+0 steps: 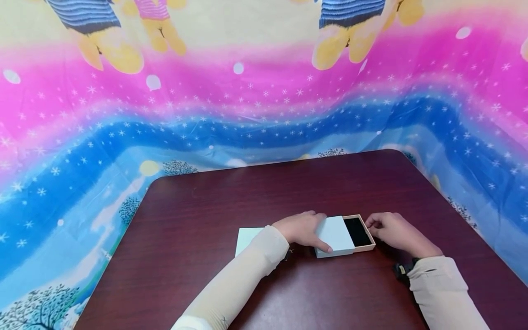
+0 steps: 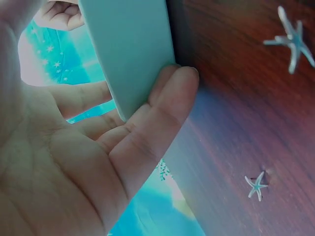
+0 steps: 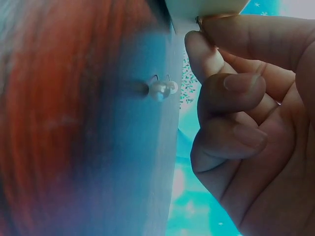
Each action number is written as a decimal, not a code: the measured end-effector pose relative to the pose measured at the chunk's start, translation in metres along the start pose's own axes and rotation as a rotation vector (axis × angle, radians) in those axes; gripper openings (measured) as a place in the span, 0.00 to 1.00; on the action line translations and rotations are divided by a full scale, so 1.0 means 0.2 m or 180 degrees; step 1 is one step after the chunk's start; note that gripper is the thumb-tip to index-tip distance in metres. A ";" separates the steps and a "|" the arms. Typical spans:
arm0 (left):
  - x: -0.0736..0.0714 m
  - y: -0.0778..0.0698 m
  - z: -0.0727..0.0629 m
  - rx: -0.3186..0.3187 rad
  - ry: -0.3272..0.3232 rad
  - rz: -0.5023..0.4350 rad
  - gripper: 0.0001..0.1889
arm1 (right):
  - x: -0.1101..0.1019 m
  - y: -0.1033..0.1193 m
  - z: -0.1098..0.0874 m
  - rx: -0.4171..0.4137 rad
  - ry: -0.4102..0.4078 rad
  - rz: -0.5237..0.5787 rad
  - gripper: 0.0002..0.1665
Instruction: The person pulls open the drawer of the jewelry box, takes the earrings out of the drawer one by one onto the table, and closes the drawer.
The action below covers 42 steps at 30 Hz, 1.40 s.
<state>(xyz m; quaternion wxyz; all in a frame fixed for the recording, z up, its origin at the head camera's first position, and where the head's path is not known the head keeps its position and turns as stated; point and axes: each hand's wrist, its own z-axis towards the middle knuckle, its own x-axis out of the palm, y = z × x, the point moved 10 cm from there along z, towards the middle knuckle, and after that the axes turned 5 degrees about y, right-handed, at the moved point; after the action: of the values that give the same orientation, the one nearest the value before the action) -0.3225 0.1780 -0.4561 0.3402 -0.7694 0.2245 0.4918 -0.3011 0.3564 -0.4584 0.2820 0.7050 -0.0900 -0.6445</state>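
Observation:
A white slide-out box lies on the table, its drawer [image 1: 358, 232] partly out of the sleeve [image 1: 336, 233] on the right side. Black lining shows inside the drawer. My left hand [image 1: 303, 228] grips the sleeve, thumb on the near side and fingers at the far side. In the left wrist view the fingers curl around the sleeve's end [image 2: 130, 54]. At the drawer's outer end, thumb and forefinger of my right hand [image 1: 396, 231] pinch a small dark pull [image 3: 198, 22]. The other fingers of that hand are curled inward.
A flat white item [image 1: 247, 238] lies left of the box, partly behind the left forearm. Starfish-shaped pieces [image 2: 256, 186] and pearl earrings with hooks [image 3: 160, 90] rest on the dark red table [image 1: 231, 197]. A printed cloth [image 1: 264, 101] hangs behind it.

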 end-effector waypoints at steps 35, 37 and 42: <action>0.00 -0.07 0.07 0.0025 -0.0087 0.0125 0.46 | 0.00 0.01 0.00 0.0100 0.0033 -0.0006 0.07; 0.01 -0.08 0.08 0.0032 -0.0095 0.0154 0.45 | 0.00 0.01 0.00 0.0111 0.0037 -0.0001 0.07; 0.01 -0.09 0.09 0.0038 -0.0102 0.0204 0.45 | 0.00 0.01 0.00 0.0089 0.0028 0.0004 0.07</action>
<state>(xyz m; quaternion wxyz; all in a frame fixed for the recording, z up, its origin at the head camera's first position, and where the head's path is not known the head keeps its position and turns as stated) -0.3196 0.2031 -0.4577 0.3324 -0.7518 0.2465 0.5134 -0.3004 0.3549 -0.4579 0.2729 0.7116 -0.0983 -0.6399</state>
